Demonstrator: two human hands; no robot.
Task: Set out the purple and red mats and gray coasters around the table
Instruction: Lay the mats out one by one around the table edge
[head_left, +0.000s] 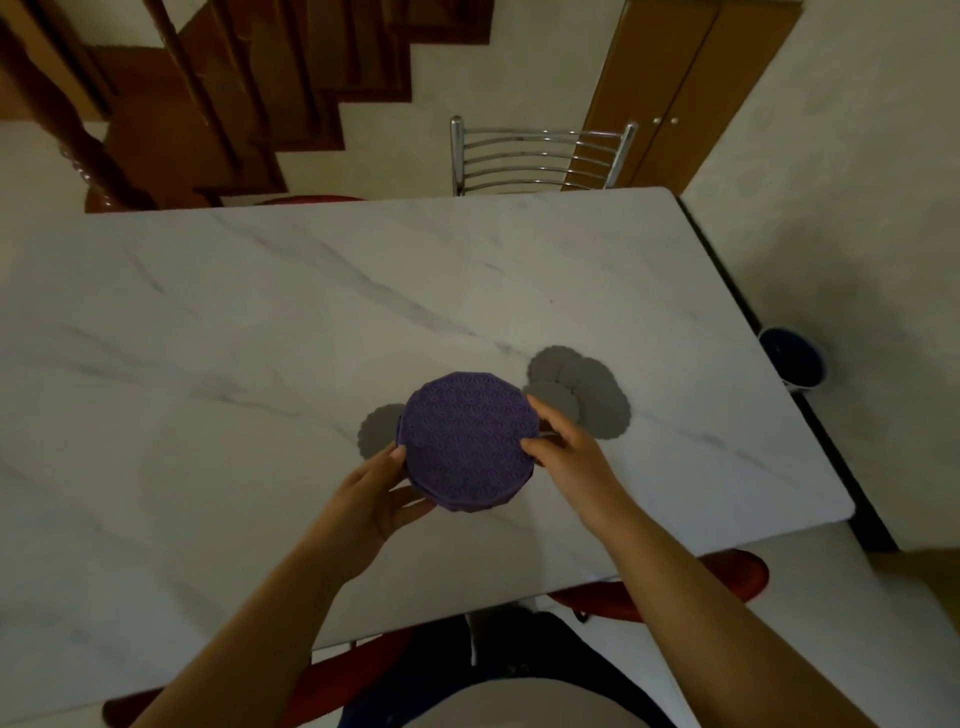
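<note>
Head view: you hold the stack of purple mats (467, 441) just above the marble table (208, 312), near its front middle. Your left hand (384, 488) cups the near-left edge from below, thumb on the rim. Your right hand (566, 447) pinches the right rim, seemingly at the top mat. Whether red mats sit beneath, you cannot tell. Gray coasters (587, 389) lie overlapped just beyond your right hand, and a single coaster (378, 431) pokes out behind the stack on the left. Peel with a loose pinch and two mats may lift together, or the lower ones may slip from your left palm. Sweep the stack low and you could scatter those coasters across the smooth top.
</note>
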